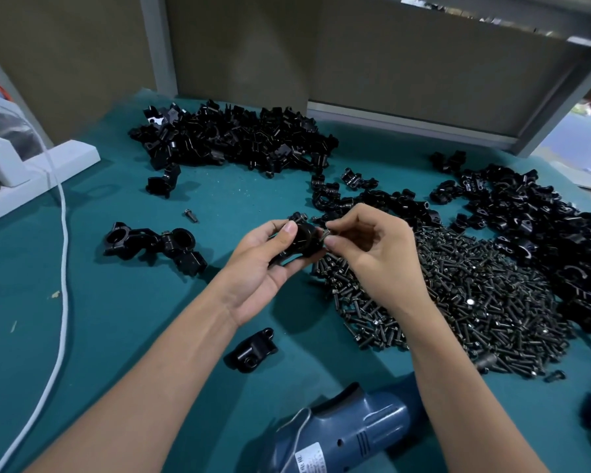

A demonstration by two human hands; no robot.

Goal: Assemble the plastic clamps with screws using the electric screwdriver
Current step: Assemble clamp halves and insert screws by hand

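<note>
My left hand grips a black plastic clamp above the middle of the green table. My right hand pinches a dark screw between thumb and forefinger, its tip at the clamp's right side. The blue electric screwdriver lies on the table at the bottom edge, under my right forearm. A large heap of black screws spreads to the right of my hands.
Piles of black clamp parts lie at the back and far right. Assembled clamps sit at the left, a single clamp piece lies near my left forearm, and a loose screw lies behind. A white cable runs down the left side.
</note>
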